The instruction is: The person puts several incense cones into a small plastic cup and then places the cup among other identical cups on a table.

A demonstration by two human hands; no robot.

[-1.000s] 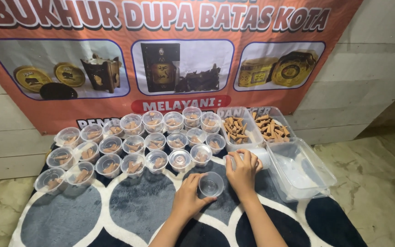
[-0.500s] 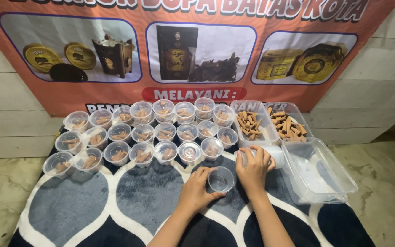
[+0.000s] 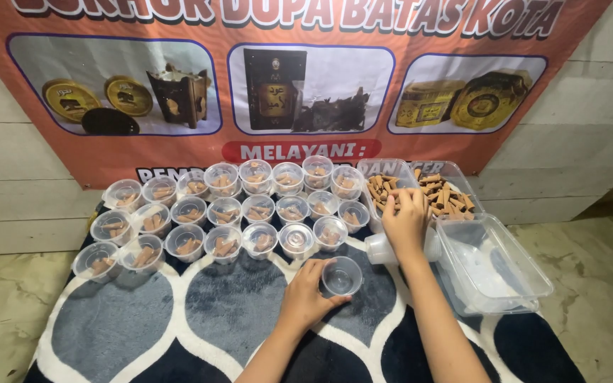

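The left hand (image 3: 305, 298) is gripping an empty clear cup (image 3: 342, 276) on the rug (image 3: 228, 312); the right hand (image 3: 406, 220) is reaching, fingers curled, into the far stick tray (image 3: 420, 193). An orange banner (image 3: 306, 78) is hanging behind, its top cut off.

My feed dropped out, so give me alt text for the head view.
The left hand steadies an empty clear cup on a patterned rug while the right hand reaches into a container of brown sticks, beside rows of filled cups.

A small, round, clear plastic cup (image 3: 342, 276) stands upright and empty on the mat, well short of the clear rectangular tub of brown incense cones (image 3: 420, 191).
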